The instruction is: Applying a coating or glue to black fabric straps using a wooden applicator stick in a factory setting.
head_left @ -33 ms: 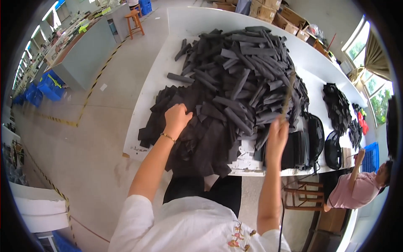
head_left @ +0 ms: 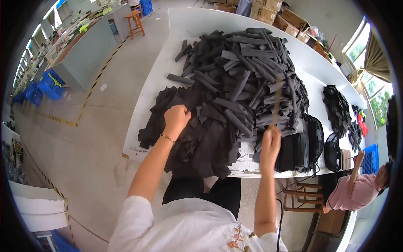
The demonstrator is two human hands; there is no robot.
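In front of me lies a loose heap of flat dark cloth pieces (head_left: 205,147) at the table's near edge. My left hand (head_left: 176,119) is closed over the left side of this heap; whatever its fingers hold, if anything, is hidden. A long, thin, tan stick (head_left: 278,94) rises from my right hand (head_left: 270,145), which is wrapped round its lower end. Motion blurs the stick, so its tip is unclear. Beyond the flat pieces, a large pile of dark grey rolled or folded fabric tubes (head_left: 247,56) covers the middle of the table.
The white table (head_left: 145,109) has a raised back wall. Right of my right hand stand a dark stack of flat pieces (head_left: 289,153) and black mesh baskets (head_left: 333,155). A person in pink (head_left: 354,191) sits at the right, beside a blue crate (head_left: 370,158). Wooden stool legs (head_left: 303,196) stand nearby.
My right hand has moved slightly left and down with the stick, which has swung left too. The left hand has barely shifted.
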